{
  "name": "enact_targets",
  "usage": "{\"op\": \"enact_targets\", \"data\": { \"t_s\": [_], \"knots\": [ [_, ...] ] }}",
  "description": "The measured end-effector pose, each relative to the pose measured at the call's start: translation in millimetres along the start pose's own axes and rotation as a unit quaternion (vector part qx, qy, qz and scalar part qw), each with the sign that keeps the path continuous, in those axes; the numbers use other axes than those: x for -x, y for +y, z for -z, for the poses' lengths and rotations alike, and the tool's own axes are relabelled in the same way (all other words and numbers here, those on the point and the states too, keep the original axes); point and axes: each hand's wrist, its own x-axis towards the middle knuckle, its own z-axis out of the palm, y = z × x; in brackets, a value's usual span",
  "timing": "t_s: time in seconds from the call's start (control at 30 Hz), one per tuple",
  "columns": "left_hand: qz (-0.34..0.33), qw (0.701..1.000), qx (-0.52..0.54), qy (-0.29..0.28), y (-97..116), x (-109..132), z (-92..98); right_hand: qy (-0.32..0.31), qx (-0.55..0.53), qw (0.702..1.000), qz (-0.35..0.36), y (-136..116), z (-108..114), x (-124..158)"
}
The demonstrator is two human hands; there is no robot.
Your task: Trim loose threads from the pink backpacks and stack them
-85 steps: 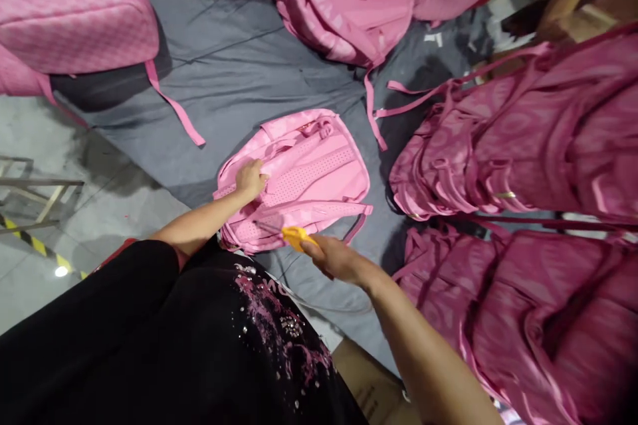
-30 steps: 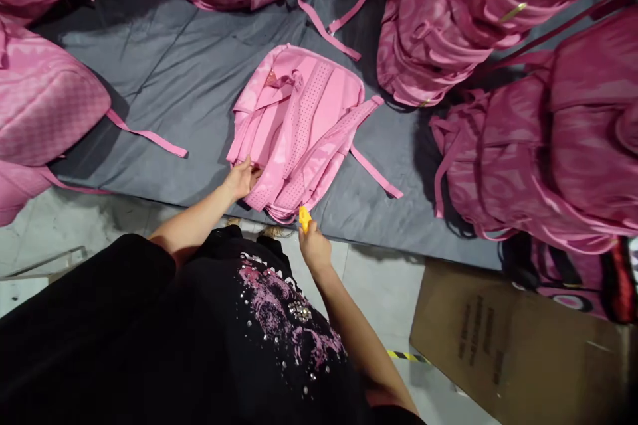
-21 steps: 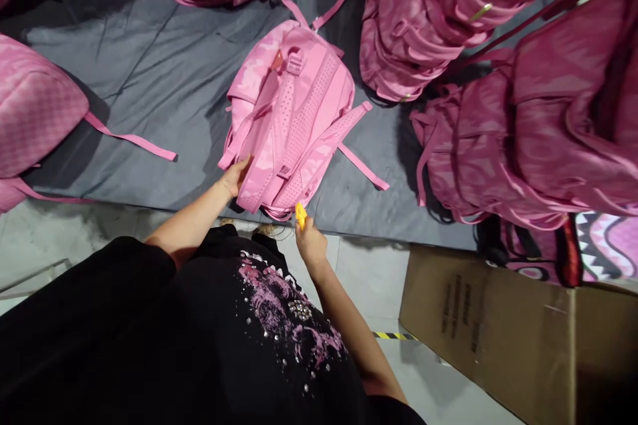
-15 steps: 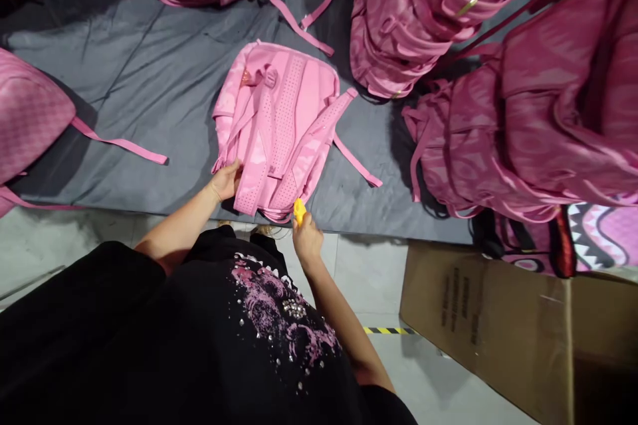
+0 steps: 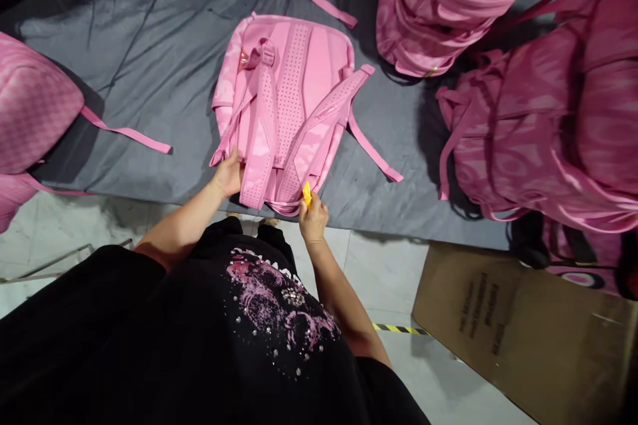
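Observation:
A pink camouflage backpack [image 5: 314, 60] lies on the dark table cover with its straps and perforated back panel facing up. At its lower left side my left hand [image 5: 229, 174] grips the edge, the fingertips partly hidden by the bag. My right hand [image 5: 314, 218] is closed around a small yellow tool [image 5: 306, 195], whose end sticks up beside the lower right corner of the bag. What kind of tool it is, I cannot make out. One loose webbing strap [image 5: 373, 149] trails off to the right of the bag.
Several pink backpacks surround the work spot: a checkered one [image 5: 34, 103] at left, camouflage ones [image 5: 443, 13] at upper right and a large one [image 5: 538, 126] at right. A cardboard box [image 5: 518, 325] stands below the table's front edge [image 5: 379, 232].
My view has shifted, so the surrounding bags sit farther out and the backpack looks slightly larger. Both hands stay at its lower edge, the yellow tool still in my right.

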Motion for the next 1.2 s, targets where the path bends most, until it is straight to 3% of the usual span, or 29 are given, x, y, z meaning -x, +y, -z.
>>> {"op": "enact_targets", "data": {
  "t_s": [0.3,0.5,0.67,0.8,1.0,1.13,1.2],
  "knots": [
    [-0.018,0.999,0.028,-0.032,0,4,-8.8,-0.068,0.005,0.992,-0.102,4,45,41],
    [-0.003,1.000,-0.004,-0.027,3,4,-27.2,-0.045,-0.035,0.986,-0.155,-8,66,59],
    [-0.004,0.999,-0.022,-0.036,11,3,-37.4,-0.031,-0.070,0.974,-0.213,-14,61,125],
    [0.016,0.999,-0.025,-0.035,8,1,-41.3,-0.082,-0.100,0.960,-0.248,-38,42,163],
    [0.030,0.999,-0.036,-0.005,3,-3,-51.9,-0.131,-0.123,0.949,-0.260,-61,20,138],
    [0.020,0.998,-0.056,0.011,10,-7,-62.7,-0.087,-0.143,0.955,-0.246,-65,13,123],
    [0.028,0.993,-0.109,0.025,8,1,-64.6,-0.075,-0.188,0.953,-0.227,-65,10,112]
  ]
}}
